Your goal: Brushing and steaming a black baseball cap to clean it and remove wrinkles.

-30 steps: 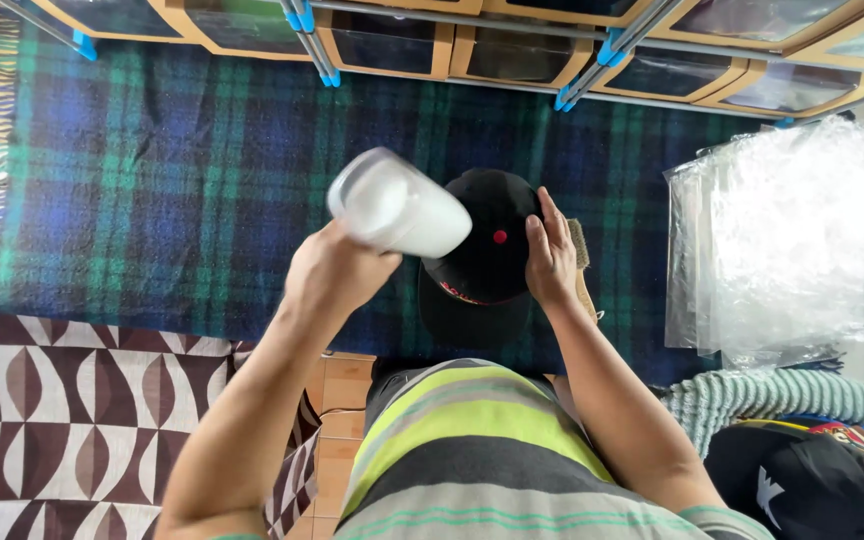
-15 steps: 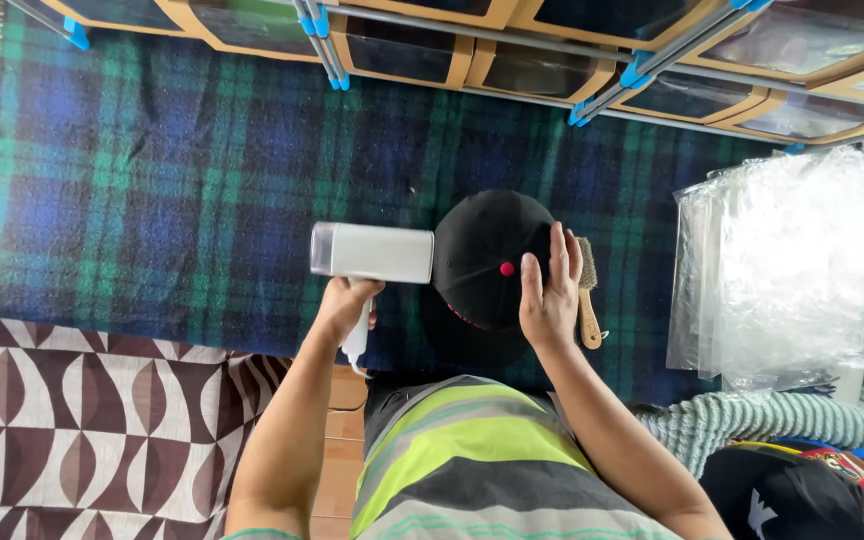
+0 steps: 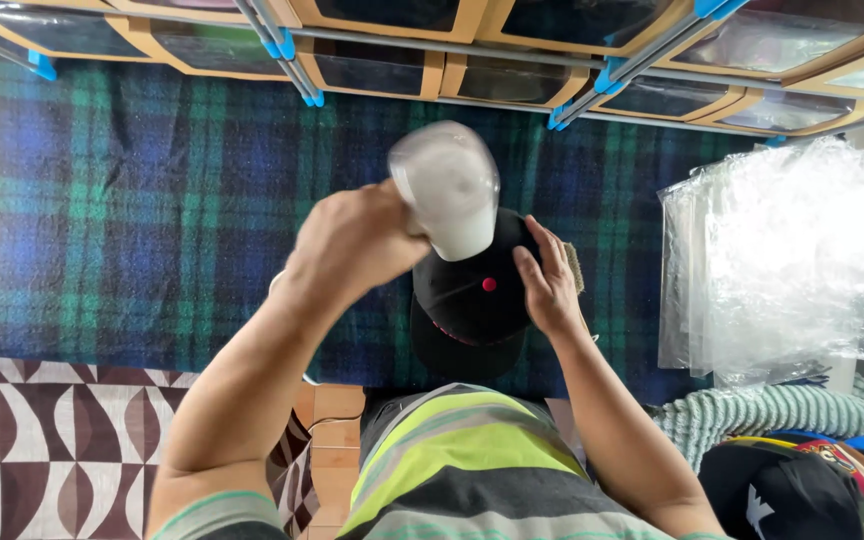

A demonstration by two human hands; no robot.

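Black cap (image 3: pixel 472 305) under flat, spread right hand (image 3: pixel 549 285); left hand (image 3: pixel 352 245) clenched around raised white roller (image 3: pixel 449 190).

The plaid blanket (image 3: pixel 132 220) lies open to the left of the black cap (image 3: pixel 467 310), while plastic bags (image 3: pixel 782 260) block the right and shelf boxes (image 3: pixel 372 60) close the far edge.

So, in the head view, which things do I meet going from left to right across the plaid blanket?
left hand → white roller → black cap → right hand → stack of clear plastic bags
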